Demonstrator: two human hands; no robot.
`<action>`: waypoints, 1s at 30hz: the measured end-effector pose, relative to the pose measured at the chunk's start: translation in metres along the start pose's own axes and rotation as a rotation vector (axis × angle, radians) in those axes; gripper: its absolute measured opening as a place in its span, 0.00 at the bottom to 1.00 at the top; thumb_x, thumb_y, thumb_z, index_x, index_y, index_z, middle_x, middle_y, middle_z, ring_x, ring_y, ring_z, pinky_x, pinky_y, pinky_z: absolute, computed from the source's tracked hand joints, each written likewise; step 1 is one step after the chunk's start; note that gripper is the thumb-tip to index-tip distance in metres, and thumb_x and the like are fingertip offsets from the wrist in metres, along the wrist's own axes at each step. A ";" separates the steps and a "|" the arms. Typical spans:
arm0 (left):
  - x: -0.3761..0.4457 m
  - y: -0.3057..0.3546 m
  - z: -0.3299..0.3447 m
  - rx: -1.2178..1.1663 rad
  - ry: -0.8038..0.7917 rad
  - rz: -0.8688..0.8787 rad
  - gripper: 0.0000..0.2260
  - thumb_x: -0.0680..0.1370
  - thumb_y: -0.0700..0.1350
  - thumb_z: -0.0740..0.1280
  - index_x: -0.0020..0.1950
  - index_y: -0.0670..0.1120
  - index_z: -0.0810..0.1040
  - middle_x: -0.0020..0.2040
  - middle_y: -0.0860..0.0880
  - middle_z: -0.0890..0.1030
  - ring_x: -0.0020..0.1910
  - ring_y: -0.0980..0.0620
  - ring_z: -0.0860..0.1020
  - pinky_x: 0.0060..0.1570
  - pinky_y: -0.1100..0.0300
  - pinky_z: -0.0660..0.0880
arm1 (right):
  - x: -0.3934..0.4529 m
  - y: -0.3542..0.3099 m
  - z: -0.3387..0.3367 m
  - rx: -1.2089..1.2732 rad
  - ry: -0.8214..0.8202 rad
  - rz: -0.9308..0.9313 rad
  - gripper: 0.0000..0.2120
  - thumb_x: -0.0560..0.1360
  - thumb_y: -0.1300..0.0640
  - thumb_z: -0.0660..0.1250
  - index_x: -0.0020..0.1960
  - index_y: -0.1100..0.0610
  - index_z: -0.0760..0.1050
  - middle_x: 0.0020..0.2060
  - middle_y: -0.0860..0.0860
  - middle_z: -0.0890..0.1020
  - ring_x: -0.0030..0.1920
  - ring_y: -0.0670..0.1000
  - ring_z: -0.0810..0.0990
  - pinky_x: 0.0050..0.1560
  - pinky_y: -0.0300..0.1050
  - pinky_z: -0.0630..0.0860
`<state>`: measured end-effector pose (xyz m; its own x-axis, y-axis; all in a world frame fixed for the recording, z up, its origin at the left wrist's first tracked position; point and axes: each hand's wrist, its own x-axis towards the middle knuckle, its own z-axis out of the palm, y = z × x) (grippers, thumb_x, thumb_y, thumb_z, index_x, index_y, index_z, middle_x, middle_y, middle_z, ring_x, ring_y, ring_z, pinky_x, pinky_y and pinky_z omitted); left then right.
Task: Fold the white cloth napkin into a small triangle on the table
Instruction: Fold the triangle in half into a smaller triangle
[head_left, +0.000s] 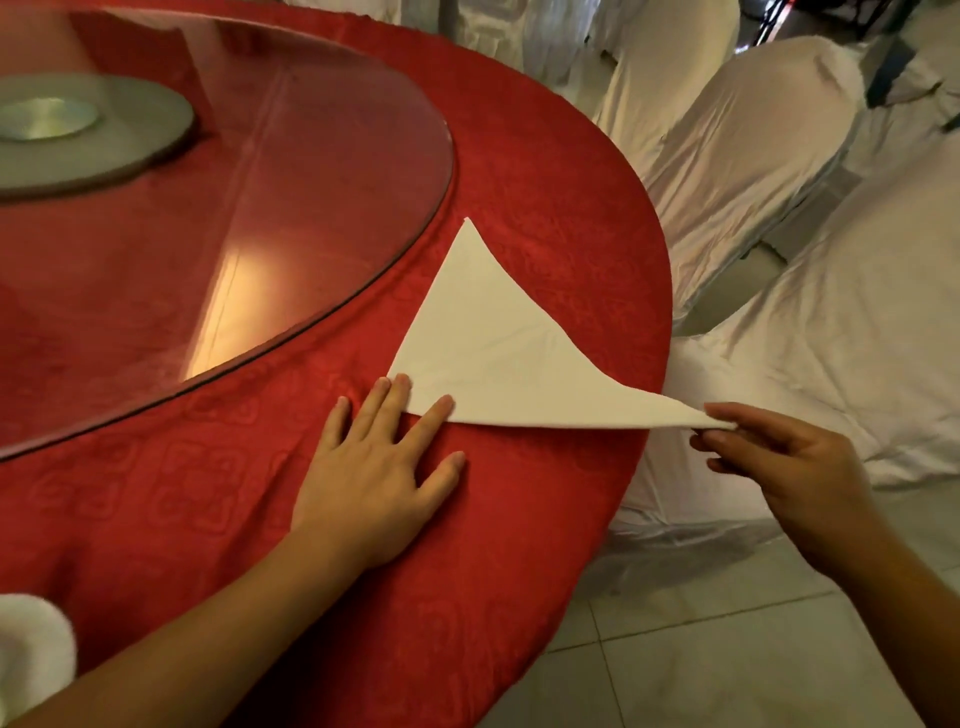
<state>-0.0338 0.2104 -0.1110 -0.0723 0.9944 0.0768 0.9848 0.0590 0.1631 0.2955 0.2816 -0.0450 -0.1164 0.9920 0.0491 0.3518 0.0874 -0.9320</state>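
Observation:
The white cloth napkin (493, 343) lies as a large triangle on the red tablecloth (171, 493), near the round table's right edge. One tip points away toward the glass turntable. My left hand (379, 467) rests flat on the table, fingers spread, with fingertips pressing the napkin's near left corner. My right hand (769, 452) pinches the napkin's right corner between thumb and fingers, holding it out past the table's edge, slightly lifted.
A round glass turntable (291, 218) with a grey hub (83, 135) covers the table's middle. Chairs in white covers (810, 291) stand close on the right. Another white cloth (31, 649) shows at the bottom left corner. Tiled floor lies below right.

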 end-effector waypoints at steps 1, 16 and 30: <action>0.000 0.000 0.001 -0.002 0.010 0.000 0.30 0.75 0.70 0.37 0.76 0.64 0.45 0.79 0.49 0.48 0.77 0.53 0.42 0.75 0.47 0.42 | 0.005 -0.005 -0.003 -0.027 -0.023 -0.028 0.10 0.67 0.52 0.71 0.47 0.43 0.84 0.40 0.50 0.87 0.42 0.52 0.86 0.43 0.43 0.82; -0.004 0.002 0.000 -0.094 0.084 -0.018 0.34 0.75 0.69 0.41 0.77 0.55 0.39 0.79 0.49 0.53 0.77 0.53 0.46 0.75 0.48 0.44 | 0.115 -0.078 0.018 -0.038 -0.206 -0.132 0.07 0.78 0.57 0.64 0.52 0.55 0.80 0.51 0.50 0.84 0.52 0.48 0.81 0.55 0.41 0.77; -0.004 0.008 -0.011 -0.074 0.011 -0.097 0.35 0.76 0.69 0.52 0.78 0.55 0.49 0.76 0.50 0.61 0.77 0.53 0.52 0.71 0.49 0.52 | 0.261 -0.084 0.136 0.030 -0.326 -0.243 0.05 0.77 0.61 0.65 0.45 0.53 0.76 0.35 0.49 0.77 0.26 0.36 0.76 0.25 0.31 0.72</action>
<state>-0.0272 0.2059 -0.0989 -0.1685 0.9833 0.0683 0.9590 0.1475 0.2420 0.1096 0.5206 -0.0030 -0.4828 0.8615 0.1572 0.2514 0.3083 -0.9175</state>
